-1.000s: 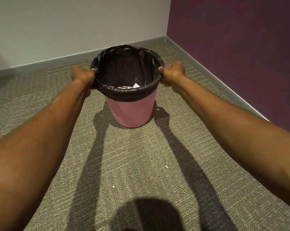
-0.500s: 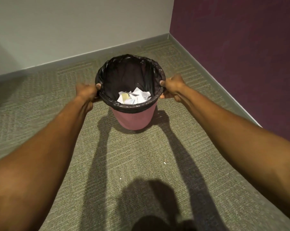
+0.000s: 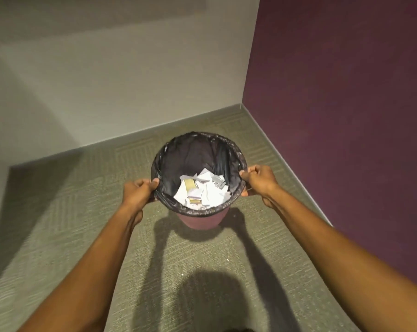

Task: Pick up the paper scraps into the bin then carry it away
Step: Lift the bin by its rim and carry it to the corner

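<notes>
While both hands grasp its rim, bin (image 3: pixel 197 218), carpet open around

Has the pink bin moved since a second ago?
Cannot tell. The bin shows more of its inside, and the wall corner sits higher in view, but the head camera itself moved.

One bin (image 3: pixel 200 218), one black liner (image 3: pixel 193 152), two hands (left (image 3: pixel 138 194), right (image 3: pixel 260 179)), many paper scraps (image 3: pixel 202 190), uncountable
</notes>
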Action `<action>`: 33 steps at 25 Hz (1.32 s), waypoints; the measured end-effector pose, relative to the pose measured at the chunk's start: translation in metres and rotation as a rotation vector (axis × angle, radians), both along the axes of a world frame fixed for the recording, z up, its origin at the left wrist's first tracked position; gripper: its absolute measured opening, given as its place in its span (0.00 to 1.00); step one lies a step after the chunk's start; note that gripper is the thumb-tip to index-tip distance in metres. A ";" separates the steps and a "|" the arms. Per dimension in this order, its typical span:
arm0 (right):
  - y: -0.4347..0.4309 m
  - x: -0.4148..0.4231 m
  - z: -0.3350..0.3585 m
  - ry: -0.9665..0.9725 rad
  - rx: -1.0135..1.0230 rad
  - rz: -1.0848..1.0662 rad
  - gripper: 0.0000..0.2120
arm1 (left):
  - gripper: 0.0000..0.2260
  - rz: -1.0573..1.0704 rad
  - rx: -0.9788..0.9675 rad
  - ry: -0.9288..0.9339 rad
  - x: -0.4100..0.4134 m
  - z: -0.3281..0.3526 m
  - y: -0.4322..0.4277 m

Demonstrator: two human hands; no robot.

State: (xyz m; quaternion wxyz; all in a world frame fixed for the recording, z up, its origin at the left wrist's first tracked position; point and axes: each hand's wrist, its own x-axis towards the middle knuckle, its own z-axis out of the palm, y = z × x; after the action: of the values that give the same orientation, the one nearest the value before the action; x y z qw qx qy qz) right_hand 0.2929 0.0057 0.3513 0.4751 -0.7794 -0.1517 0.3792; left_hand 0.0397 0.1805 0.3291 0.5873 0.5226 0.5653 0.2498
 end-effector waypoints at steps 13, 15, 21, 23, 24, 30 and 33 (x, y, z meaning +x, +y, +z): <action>-0.101 -0.003 0.226 0.022 0.015 0.098 0.08 | 0.09 -0.021 -0.030 0.009 -0.024 0.240 -0.105; -0.112 -0.002 0.240 0.009 -0.005 0.114 0.06 | 0.10 -0.030 -0.029 0.021 -0.027 0.254 -0.117; -0.127 -0.001 0.252 0.007 -0.027 0.148 0.04 | 0.09 -0.052 -0.014 0.054 -0.033 0.275 -0.139; -0.129 0.000 0.255 0.019 -0.029 0.155 0.05 | 0.09 -0.048 -0.004 0.052 -0.031 0.279 -0.144; -0.130 0.001 0.257 0.027 -0.029 0.156 0.05 | 0.09 -0.041 -0.003 0.052 -0.029 0.282 -0.145; -0.119 0.015 0.268 0.031 -0.022 0.149 0.05 | 0.09 -0.042 0.010 0.042 -0.015 0.287 -0.127; -0.103 0.027 0.267 0.005 -0.030 0.148 0.05 | 0.10 -0.053 0.013 0.021 -0.003 0.281 -0.104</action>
State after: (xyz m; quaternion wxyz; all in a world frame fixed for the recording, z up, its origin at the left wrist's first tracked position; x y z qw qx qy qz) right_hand 0.3197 -0.0971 0.6180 0.4345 -0.7722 -0.2020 0.4173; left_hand 0.0365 0.0763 0.6098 0.5844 0.5438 0.5558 0.2320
